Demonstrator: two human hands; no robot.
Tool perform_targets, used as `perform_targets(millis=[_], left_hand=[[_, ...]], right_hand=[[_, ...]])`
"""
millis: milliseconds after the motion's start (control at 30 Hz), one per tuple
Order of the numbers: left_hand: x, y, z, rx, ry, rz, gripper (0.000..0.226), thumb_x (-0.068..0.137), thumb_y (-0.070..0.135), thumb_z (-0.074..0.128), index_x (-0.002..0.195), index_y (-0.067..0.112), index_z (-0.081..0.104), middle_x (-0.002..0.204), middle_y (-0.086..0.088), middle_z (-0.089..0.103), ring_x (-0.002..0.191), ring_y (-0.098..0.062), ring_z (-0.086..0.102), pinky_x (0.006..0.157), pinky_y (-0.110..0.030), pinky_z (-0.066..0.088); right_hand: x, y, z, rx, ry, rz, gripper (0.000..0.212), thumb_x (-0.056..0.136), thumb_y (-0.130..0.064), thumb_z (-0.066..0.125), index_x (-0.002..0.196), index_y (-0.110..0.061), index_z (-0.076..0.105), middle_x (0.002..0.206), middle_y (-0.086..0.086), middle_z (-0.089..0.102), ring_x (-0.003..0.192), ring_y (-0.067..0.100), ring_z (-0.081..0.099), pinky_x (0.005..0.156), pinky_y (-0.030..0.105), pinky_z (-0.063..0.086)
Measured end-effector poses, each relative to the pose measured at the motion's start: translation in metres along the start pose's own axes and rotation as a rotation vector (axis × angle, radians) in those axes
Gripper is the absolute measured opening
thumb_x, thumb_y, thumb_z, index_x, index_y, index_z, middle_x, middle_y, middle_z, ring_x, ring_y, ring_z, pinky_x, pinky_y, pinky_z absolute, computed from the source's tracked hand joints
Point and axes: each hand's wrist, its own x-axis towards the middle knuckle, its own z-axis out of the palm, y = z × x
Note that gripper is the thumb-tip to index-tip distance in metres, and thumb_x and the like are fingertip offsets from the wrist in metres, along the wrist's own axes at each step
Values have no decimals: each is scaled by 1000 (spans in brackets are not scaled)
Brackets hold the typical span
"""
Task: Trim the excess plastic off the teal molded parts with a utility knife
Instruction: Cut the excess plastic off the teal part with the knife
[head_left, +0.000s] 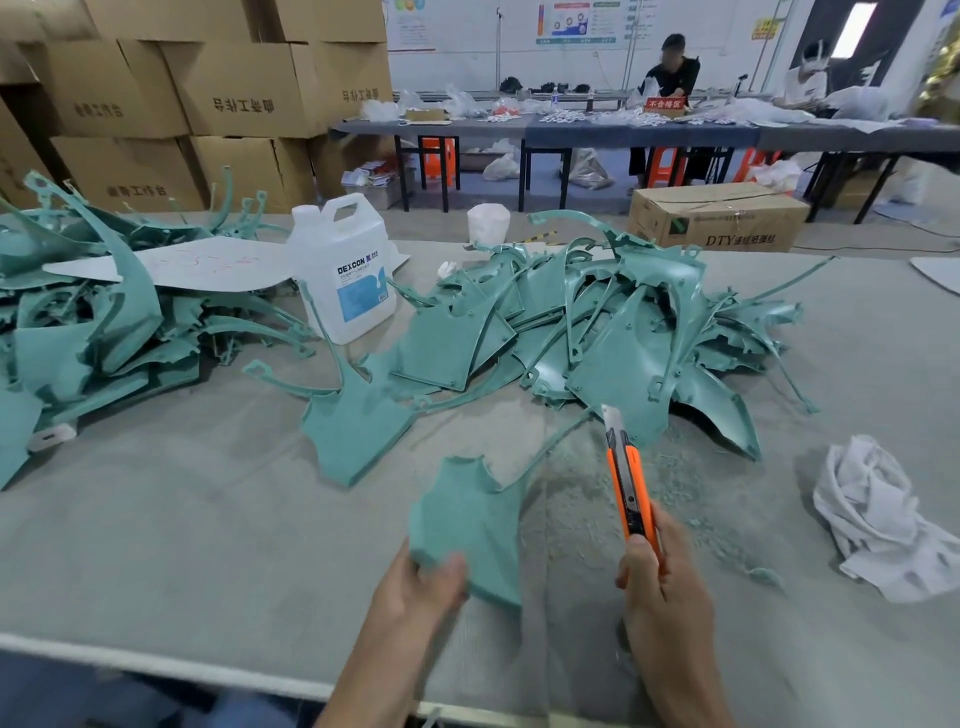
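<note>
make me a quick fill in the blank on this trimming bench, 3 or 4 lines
1. The right hand grips a utility knife with an ____ handle.
2. The left hand holds a flat molded part coloured ____.
3. The plastic jug stands ____ the left heap and the right heap.
4. The crumpled rag lies on the knife's ____ side.

Missing words: orange; teal; between; right
</note>
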Motion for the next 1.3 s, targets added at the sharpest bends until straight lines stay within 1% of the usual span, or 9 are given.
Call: perform_targets(millis=[67, 233, 400, 533, 667, 800, 933, 1067, 1300], left_hand=[[-5, -12, 0, 164, 62, 62, 40, 77, 25, 85, 110, 15, 65, 107, 0, 77, 99, -10, 72, 76, -17, 55], [4, -12, -4, 10, 225, 42, 16, 89, -4, 65, 97, 7, 71, 97, -12, 77, 93, -26, 73, 87, -40, 54], [-1, 8, -23, 414, 283, 306, 12, 93, 11, 67, 98, 19, 74, 89, 14, 77, 89, 0, 71, 78, -16, 51], [0, 17, -31, 692, 242, 416, 30, 96, 24, 63, 121, 39, 66, 100, 29, 71, 95, 14, 63, 78, -5, 45], [4, 19, -37, 785, 221, 433, 28, 96, 22, 61, 122, 33, 68, 85, 30, 71, 78, 14, 62, 70, -8, 45], [2, 19, -39, 807, 179, 439, 27, 97, 20, 61, 119, 32, 70, 80, 26, 71, 73, 17, 59, 69, -9, 46], [-1, 20, -39, 888, 188, 447, 20, 97, 21, 60, 111, 30, 71, 61, 22, 62, 60, 6, 56, 58, -8, 41], [0, 20, -39, 900, 171, 423, 23, 97, 24, 60, 116, 31, 70, 63, 19, 62, 62, 3, 55, 60, -11, 42], [-1, 21, -38, 868, 166, 431, 25, 99, 32, 58, 121, 32, 69, 69, 23, 65, 69, 7, 59, 62, -9, 42]], right_hand=[[-2, -1, 0, -13, -13, -13, 44, 86, -51, 35, 127, -55, 49, 77, -14, 64, 56, 7, 59, 47, 22, 47], [-3, -4, 0, -65, -31, -53, 31, 98, -38, 45, 119, -59, 51, 74, -13, 65, 64, 5, 61, 52, 20, 45], [-3, -11, -2, -65, -76, -48, 32, 94, -23, 60, 108, -52, 61, 68, -11, 67, 59, 4, 64, 56, 17, 46], [-17, -25, 0, -75, -149, -66, 29, 89, -16, 69, 103, -41, 68, 62, -10, 69, 56, 1, 65, 59, 16, 48], [-38, -47, 6, -51, -311, -132, 32, 85, -36, 70, 105, -59, 61, 69, -11, 70, 52, 9, 63, 57, 25, 53], [-41, -69, 7, -88, -426, -211, 36, 76, -58, 58, 105, -76, 48, 72, -24, 65, 65, -3, 63, 62, 10, 45], [-27, -81, 9, -196, -494, -288, 38, 80, -61, 51, 115, -74, 42, 69, -32, 57, 63, -10, 58, 61, 8, 42], [-2, -78, 6, -268, -413, -301, 31, 92, -44, 58, 118, -57, 48, 68, -24, 57, 60, 2, 55, 58, 18, 41], [-13, -82, 10, -319, -439, -426, 38, 85, -57, 50, 123, -56, 51, 71, -32, 54, 57, -9, 50, 56, 7, 37]])
